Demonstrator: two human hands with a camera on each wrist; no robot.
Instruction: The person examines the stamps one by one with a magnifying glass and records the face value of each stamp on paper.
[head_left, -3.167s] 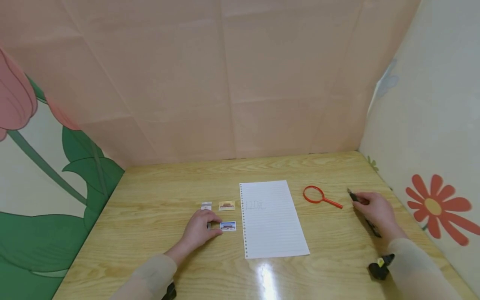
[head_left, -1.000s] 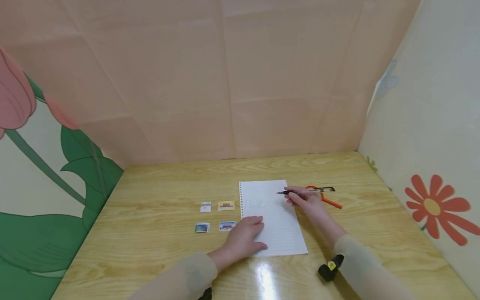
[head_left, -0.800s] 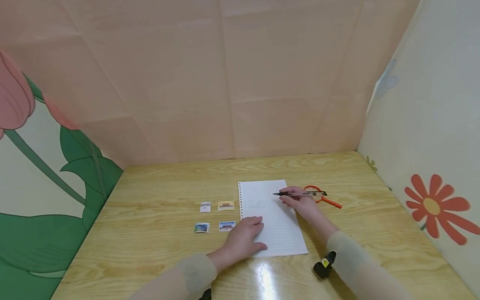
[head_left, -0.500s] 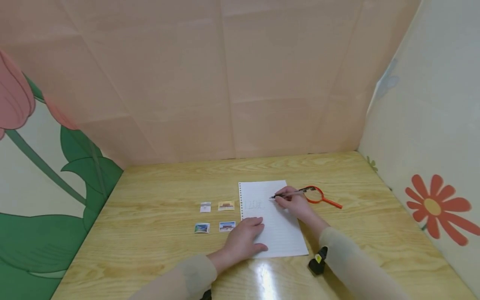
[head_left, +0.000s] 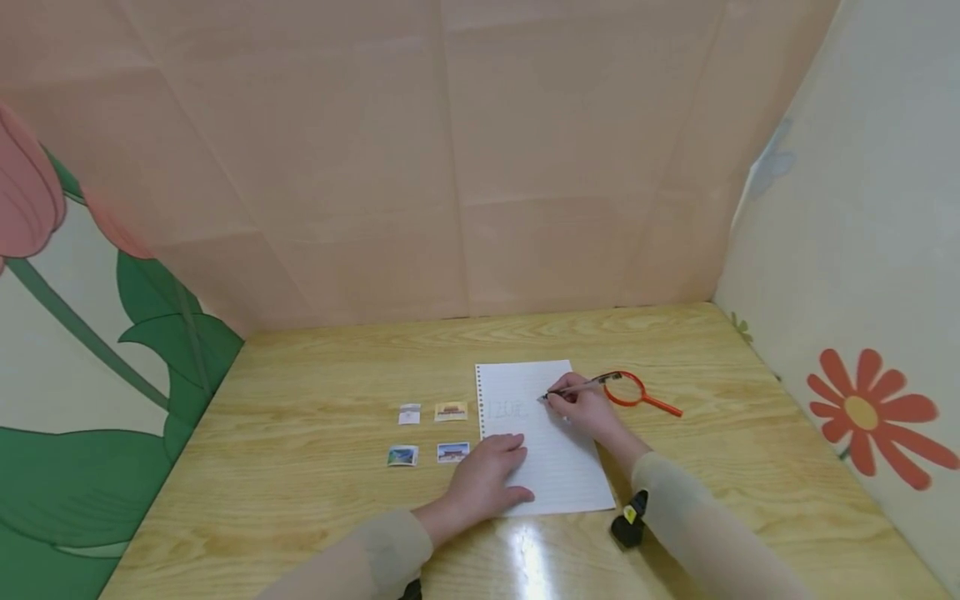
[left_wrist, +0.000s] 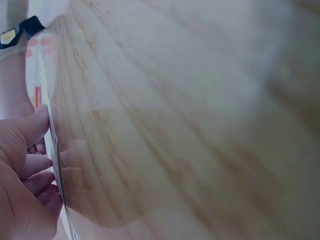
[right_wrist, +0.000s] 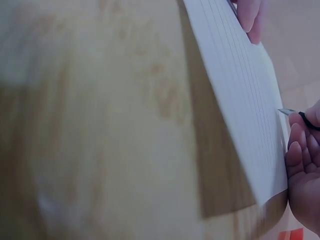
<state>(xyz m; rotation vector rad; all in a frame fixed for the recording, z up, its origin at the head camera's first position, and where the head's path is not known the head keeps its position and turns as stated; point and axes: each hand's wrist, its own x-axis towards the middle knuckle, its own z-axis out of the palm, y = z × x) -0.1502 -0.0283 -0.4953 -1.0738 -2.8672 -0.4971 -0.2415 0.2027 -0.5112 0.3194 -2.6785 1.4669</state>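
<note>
A sheet of lined, hole-punched paper point(head_left: 558, 479) lies on the table, with faint handwriting near its upper left. My left hand point(head_left: 486, 477) rests on its lower left part, fingers spread and holding nothing. In my right hand point(head_left: 588, 410) I pinch a pen point(head_left: 594, 384) with a clear barrel and dark grip. Its tip is at the paper, right of the handwriting; contact is too small to tell. The right wrist view shows the pen's metal tip point(right_wrist: 286, 111) by the sheet. In the left wrist view, my left hand's fingers point(left_wrist: 37, 172) lie along the paper's edge.
Left of the paper lie several small stamp-like pictures: a pale one point(head_left: 408, 414), a yellow one point(head_left: 451, 411), a green-blue one point(head_left: 402, 456) and a blue one point(head_left: 453, 452). A red magnifying glass point(head_left: 660, 406) lies beyond my right hand. Walls border the wooden table point(head_left: 315, 375).
My left hand has moved from the small pictures onto the paper. My right hand has brought the pen leftward from the table's right side to the sheet, and lately shifted slightly left and down.
</note>
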